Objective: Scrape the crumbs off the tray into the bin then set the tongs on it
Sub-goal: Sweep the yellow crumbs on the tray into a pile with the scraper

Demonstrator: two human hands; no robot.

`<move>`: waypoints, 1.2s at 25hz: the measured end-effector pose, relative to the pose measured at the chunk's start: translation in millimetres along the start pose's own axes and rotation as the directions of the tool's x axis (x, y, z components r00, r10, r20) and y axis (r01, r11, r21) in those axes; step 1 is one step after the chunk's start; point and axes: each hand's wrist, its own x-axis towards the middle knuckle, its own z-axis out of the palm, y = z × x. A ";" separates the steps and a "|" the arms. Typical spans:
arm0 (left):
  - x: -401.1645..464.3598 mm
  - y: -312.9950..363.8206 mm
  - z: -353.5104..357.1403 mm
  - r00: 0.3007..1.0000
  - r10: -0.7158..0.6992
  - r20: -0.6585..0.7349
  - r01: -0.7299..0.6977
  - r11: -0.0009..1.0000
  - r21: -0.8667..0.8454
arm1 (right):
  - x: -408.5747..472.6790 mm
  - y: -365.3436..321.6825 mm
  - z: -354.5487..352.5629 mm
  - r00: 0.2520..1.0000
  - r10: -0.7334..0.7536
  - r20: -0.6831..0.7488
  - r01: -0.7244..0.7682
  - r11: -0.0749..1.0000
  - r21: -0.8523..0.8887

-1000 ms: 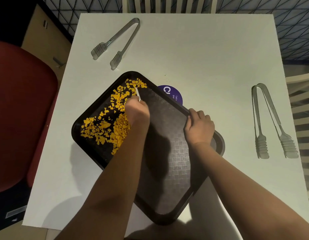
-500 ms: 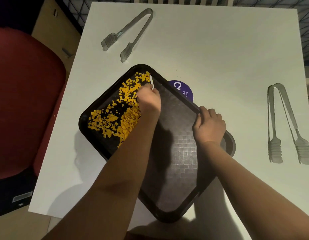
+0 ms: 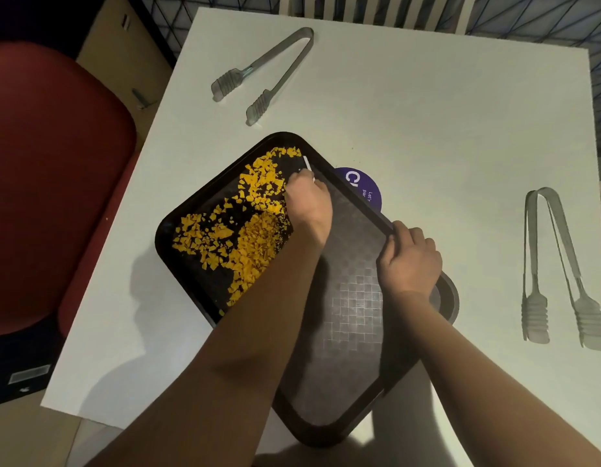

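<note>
Head view: left hand [image 3: 307, 202] pinches scraper [image 3: 308, 164]; right hand [image 3: 408, 261] clamps tray [image 3: 329, 429] rim.

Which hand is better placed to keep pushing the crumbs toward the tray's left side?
The left hand. It already holds a thin white scraper right beside the crumbs, while the right hand grips the tray rim, steadying it.

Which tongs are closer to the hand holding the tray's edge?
The tongs on the right side of the table, lying beside the right hand. The other tongs lie at the far left, beyond the tray.
</note>
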 end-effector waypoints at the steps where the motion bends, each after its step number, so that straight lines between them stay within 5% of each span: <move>1: 4.0 -2.7 -2.3 1.000 -0.019 0.007 0.019 1.000 0.020 | 0.2 0.1 0.0 1.000 0.001 0.000 -0.001 1.000 0.006; 7: 15.8 -34.1 -19.8 0.991 -0.121 -0.057 0.121 0.993 0.000 | 0.5 0.7 0.4 1.000 0.015 0.012 -0.015 1.000 -0.007; 15: 6.5 -8.1 -13.0 1.000 -0.024 -0.019 0.026 0.997 0.075 | 0.0 -0.7 -0.1 1.000 0.009 -0.005 -0.009 1.000 -0.001; 30: 20.6 -25.6 -22.5 0.992 -0.084 -0.091 0.073 0.990 -0.117 | -0.1 -0.6 -0.5 1.000 -0.009 -0.024 0.010 1.000 0.014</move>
